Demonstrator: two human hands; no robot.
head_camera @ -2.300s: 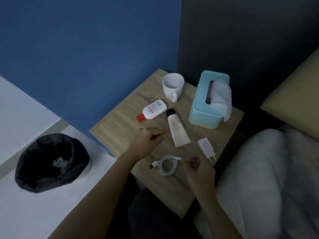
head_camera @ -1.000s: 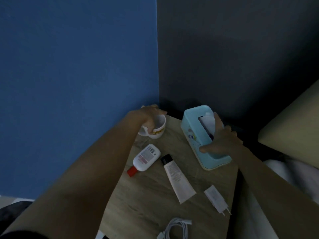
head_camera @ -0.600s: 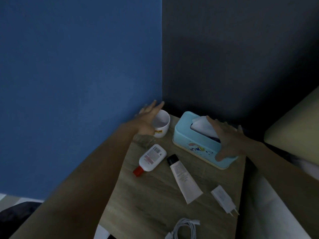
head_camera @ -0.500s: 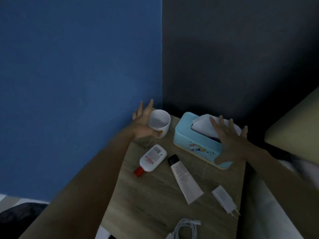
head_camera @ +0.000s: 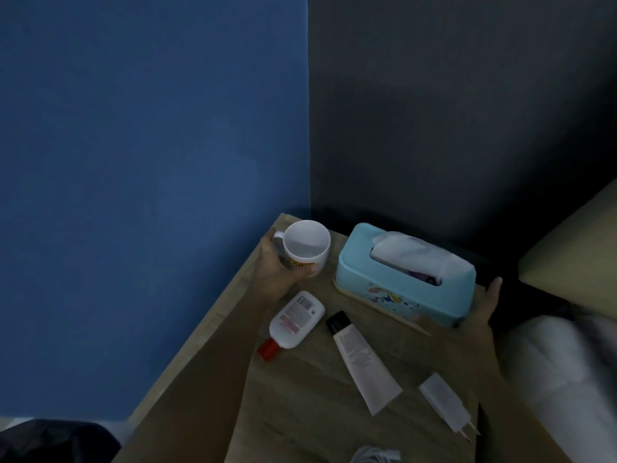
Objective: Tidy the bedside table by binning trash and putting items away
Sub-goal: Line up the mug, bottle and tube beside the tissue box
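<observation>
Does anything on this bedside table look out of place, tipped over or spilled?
Nothing is spilled or broken. The small white bottle with the red cap and the white tube lie on their sides at loose angles, and the charger plug lies flat. The mug and the tissue box stand upright.

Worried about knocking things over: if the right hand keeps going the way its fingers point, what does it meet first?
Likely nothing: the right hand points past the tissue box end toward the dark wall; depth unclear.
</observation>
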